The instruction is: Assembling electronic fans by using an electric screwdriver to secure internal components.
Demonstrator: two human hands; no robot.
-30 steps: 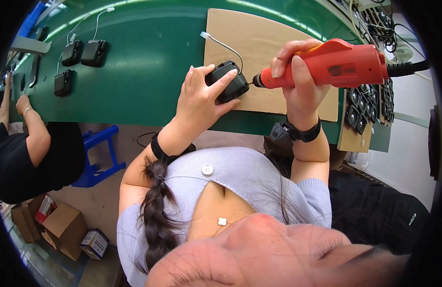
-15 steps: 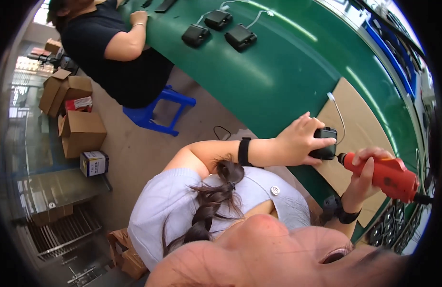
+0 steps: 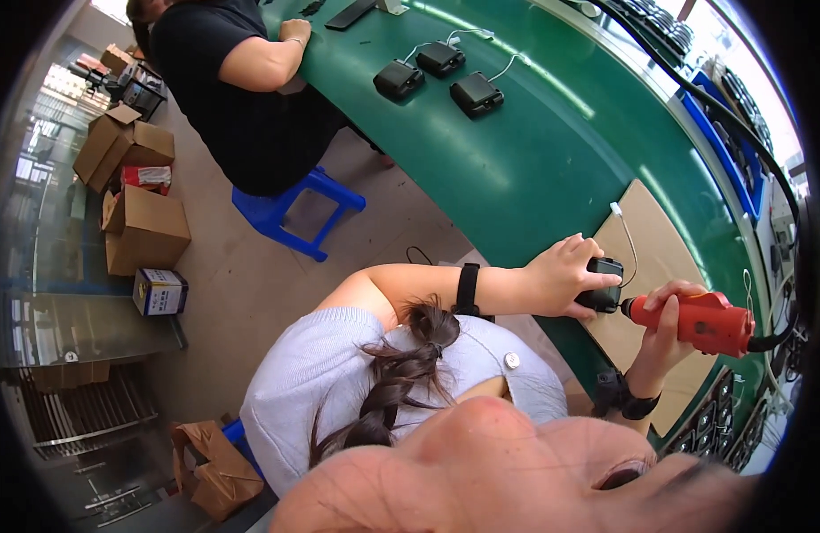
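We wear a pale lavender-grey knit top (image 3: 290, 409) with a short left sleeve (image 3: 339, 324) and a round white button (image 3: 512, 361) at the front. A black band (image 3: 466, 289) circles our left wrist (image 3: 492, 290); a black strap (image 3: 639, 409) with a small dark device (image 3: 608, 388) circles our right wrist (image 3: 646, 384). Our braid (image 3: 385, 410) has loose strands.

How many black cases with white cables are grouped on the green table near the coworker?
3: the left case, the right case, and the upper case between them. None looks hidden. The left hand grips another black case.
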